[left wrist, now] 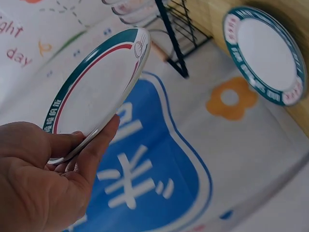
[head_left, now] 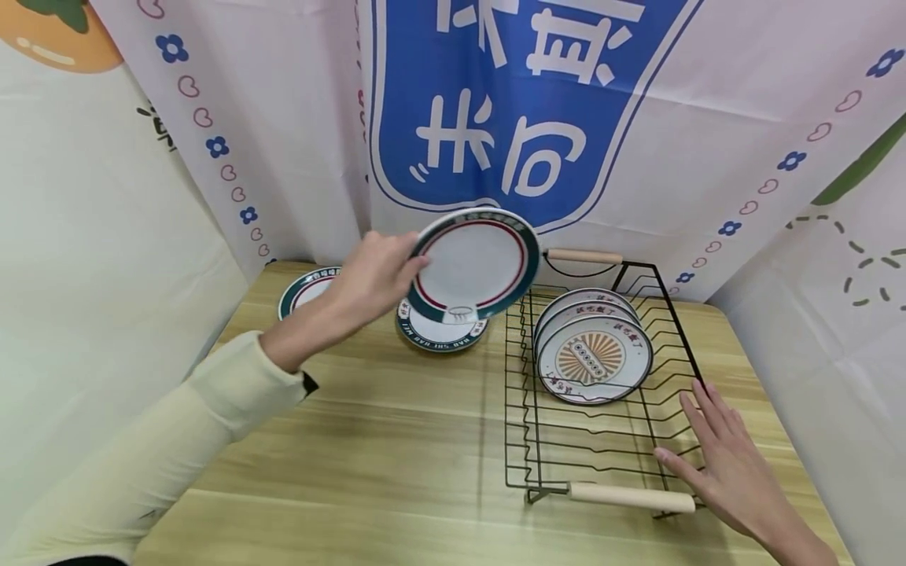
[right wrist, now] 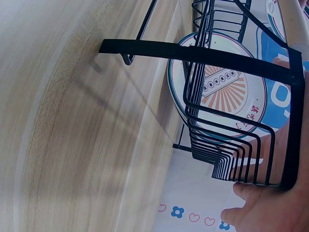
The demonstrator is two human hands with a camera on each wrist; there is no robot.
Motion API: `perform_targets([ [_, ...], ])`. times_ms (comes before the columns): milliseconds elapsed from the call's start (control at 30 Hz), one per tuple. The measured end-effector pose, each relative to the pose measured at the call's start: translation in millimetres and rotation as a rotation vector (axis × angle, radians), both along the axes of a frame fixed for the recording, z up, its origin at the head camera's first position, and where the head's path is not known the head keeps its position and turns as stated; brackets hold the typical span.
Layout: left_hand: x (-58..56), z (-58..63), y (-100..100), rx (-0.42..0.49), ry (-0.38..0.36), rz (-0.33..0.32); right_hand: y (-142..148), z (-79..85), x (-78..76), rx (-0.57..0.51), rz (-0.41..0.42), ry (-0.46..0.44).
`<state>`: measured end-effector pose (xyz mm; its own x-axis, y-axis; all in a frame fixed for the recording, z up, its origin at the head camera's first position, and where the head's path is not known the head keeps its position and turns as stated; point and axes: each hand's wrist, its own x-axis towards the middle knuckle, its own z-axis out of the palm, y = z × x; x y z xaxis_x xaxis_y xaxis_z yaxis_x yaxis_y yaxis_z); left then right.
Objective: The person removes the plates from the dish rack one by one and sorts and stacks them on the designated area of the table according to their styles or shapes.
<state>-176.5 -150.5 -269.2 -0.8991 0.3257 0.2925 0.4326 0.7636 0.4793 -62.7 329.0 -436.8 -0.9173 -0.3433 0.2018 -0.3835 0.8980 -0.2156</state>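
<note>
The left hand (head_left: 371, 271) is pinching the green plate (head_left: 474, 263) by its left edge, the thumb pressing on the face and the fingers supporting the back. The plate is hanging in the air above the desk (head_left: 340, 448), tilting so that its white face, red ring and green rim are facing the head camera. A pale sleeve (head_left: 233, 385) is covering the left forearm.

Two more green-rimmed plates are lying on the desk. The left plate (head_left: 293, 295) is showing only partly past the left arm, and the middle plate (head_left: 442, 334) is lying left of the rack (right wrist: 231, 58), the raised plate hiding part of it in the head view.

The black wire rack is standing on the right of the desk, a front handle (head_left: 630, 497) and a back handle (head_left: 583, 256) of pale wood capping its ends. Three white plates are leaning one behind another in its slots; the front plate (head_left: 594, 362) is bearing an orange sunburst.

The right hand (head_left: 732, 464) is spreading its fingers over the rack's right side, near the front handle, and is gripping nothing; whether the fingertips are touching the wire one cannot tell. Behind the desk a white cloth (head_left: 708, 157) is hanging, showing a blue panel (head_left: 488, 94) with white characters.
</note>
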Motion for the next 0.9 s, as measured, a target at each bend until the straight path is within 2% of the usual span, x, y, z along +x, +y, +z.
perform_targets([
  [133,-3.3,-2.2,-29,0.039,-0.046,0.074,1,-0.2,0.4,0.0,-0.004,-0.005],
  [333,-11.6,-3.6,-69,0.043,-0.108,0.164,1,-0.5,-0.2,-0.001,-0.002,-0.003],
  [500,-18.3,-8.1,-102,0.014,-0.114,0.231,1,-0.4,-0.2,0.001,-0.001,0.0],
  [567,-22.0,-12.5,-116,-0.022,-0.097,0.272,1,-0.3,-0.4,0.001,-0.001,0.003],
  [700,-30.1,-25.8,-143,-0.034,-0.132,0.334,1,-0.4,-1.1,0.004,-0.001,0.004],
  [900,-39.8,-54.1,-183,0.048,-0.322,0.414,2,-2.1,-0.7,0.006,-0.004,0.002],
])
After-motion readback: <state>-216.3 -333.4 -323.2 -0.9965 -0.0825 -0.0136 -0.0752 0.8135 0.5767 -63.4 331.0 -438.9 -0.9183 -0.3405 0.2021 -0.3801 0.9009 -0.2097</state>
